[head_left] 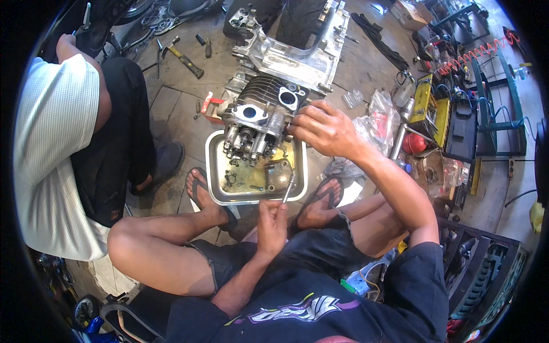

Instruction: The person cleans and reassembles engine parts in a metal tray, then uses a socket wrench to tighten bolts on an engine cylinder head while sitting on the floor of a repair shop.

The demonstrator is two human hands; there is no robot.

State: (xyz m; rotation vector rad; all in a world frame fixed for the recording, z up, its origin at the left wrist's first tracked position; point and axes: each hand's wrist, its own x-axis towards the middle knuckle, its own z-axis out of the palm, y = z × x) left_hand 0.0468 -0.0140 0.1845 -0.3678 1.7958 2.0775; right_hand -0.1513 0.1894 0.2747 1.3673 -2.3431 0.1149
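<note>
My left hand (270,227) is closed round the lower end of a slim silver hand tool (289,188), whose far end points up over the metal tray (215,188). Its exact kind is too small to tell. With curled fingers, my right hand (320,128) presses at the right side of the cylinder head (250,112); what its fingertips grip there is hidden. The head belongs to a finned engine (266,91) that leans over the tray, its valve gear facing me. In the tray's shallow oily liquid lie a metal cover (278,175) and several small bolts (231,179).
A person in a white shirt (54,148) sits close at my left. A hammer (186,62) and a screwdriver (208,49) lie on the floor beyond. A small red box (213,108) stands by the tray. On the right are plastic bags (382,111) and a yellow toolbox (430,108).
</note>
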